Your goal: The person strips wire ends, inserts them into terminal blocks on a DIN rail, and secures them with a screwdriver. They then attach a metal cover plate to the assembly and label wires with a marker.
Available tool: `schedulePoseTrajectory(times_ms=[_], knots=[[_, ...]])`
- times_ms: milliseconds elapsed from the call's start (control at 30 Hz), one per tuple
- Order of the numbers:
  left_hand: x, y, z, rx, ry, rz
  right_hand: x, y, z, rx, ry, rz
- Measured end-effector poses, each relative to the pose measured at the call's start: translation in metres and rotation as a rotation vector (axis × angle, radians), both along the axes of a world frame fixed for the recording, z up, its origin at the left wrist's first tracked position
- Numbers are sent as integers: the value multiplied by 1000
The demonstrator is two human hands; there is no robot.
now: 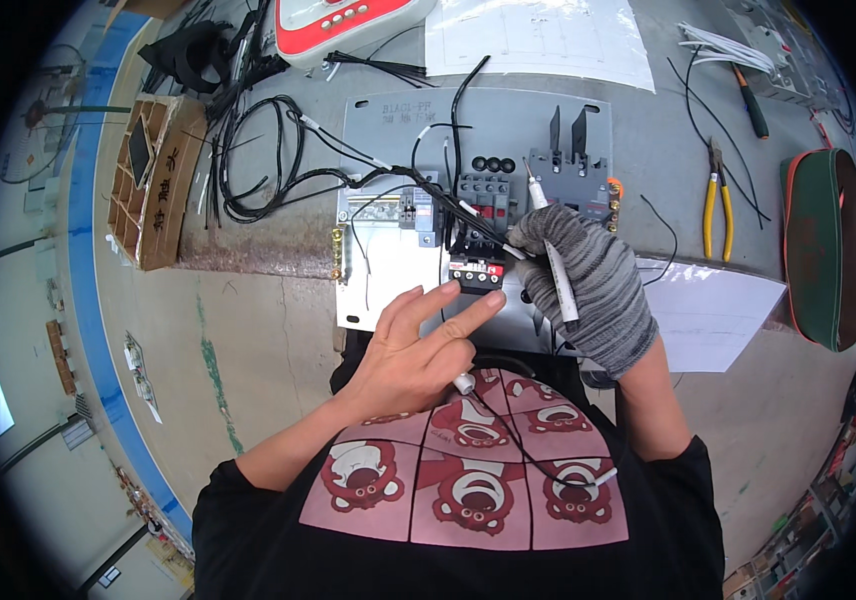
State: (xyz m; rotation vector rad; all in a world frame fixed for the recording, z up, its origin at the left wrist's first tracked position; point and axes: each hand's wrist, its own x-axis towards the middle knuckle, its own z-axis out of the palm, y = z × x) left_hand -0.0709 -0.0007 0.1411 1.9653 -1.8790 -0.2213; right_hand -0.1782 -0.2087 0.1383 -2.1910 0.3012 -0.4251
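Observation:
My bare left hand (418, 350) is at the front of a contactor (486, 215), with several fingers stretched toward the relay's red-and-white terminal block (476, 272). Its thumb side is curled in. From there a black wire (508, 425) with white sleeved ends hangs over my shirt. My right hand (593, 280), in a grey knitted glove, is closed around a slim white pen-like tool (538, 190) whose thin tip points up. Beside its fingertips runs a white-sleeved black wire (493, 233). The devices sit on a grey metal mounting plate (388, 120).
Left of the plate lies a coil of black wires (233, 195) by a cardboard divider box (173, 180). At right are yellow-handled pliers (718, 205), a screwdriver (751, 105) and a green pouch (823, 250). Paper sheets (718, 320) rest at the bench edge; a red-and-white device (348, 25) stands behind.

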Motion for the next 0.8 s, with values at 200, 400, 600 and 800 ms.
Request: schedulePoseTrajectory(times_ms=[200,400,600,800], knots=[[-6,5,-4,39,-12,51,0,0,-6,69,-18,0],[-4,7,-9,11,4,21,0,0,-7,62,-57,14],[-4,8,-8,26,-40,17,-1,0,-10,63,-55,6],[-2,7,-6,14,23,20,-1,2,-6,116,17,-13]])
